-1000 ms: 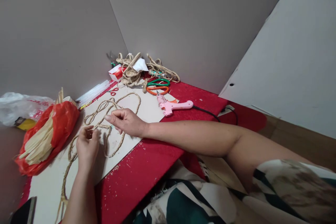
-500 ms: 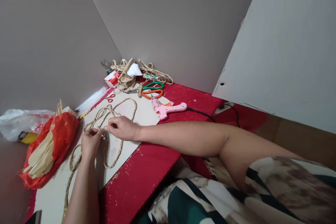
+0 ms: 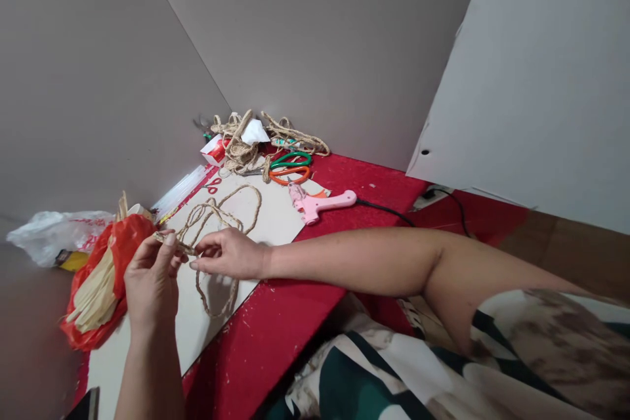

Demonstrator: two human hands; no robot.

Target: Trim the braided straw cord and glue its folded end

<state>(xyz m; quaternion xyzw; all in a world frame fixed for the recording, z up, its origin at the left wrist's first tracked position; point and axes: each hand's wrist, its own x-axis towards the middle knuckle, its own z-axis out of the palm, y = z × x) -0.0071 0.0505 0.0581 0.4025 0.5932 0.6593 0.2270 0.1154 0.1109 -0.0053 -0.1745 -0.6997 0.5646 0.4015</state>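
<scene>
A braided straw cord [image 3: 256, 203] lies in loops on the white board [image 3: 280, 210]. My left hand [image 3: 153, 269] pinches a section of the cord between thumb and fingers, raised over the board's left part. Just right of it, my right hand [image 3: 231, 253] has its fingertips curled at the same section, thumb and index finger closed on the cord's edge. Loose loops run behind and below my hands. Beside my left hand sits a red plastic bag [image 3: 132, 236] with pale flat straw strips [image 3: 98, 292] sticking out.
Near the board's far right lie a pink glue gun [image 3: 319, 203] with a black cable, and green-handled [image 3: 291, 159] and orange-handled scissors [image 3: 290, 175]. Behind are cord bundles [image 3: 241, 151], small red scissors [image 3: 213, 186] and clear sticks [image 3: 180, 191]. Grey walls stand behind.
My left hand has moved left and up, turned, and now holds a cord section raised. My right hand has shifted slightly right and down, its fingers a little looser. The view has shifted slightly.
</scene>
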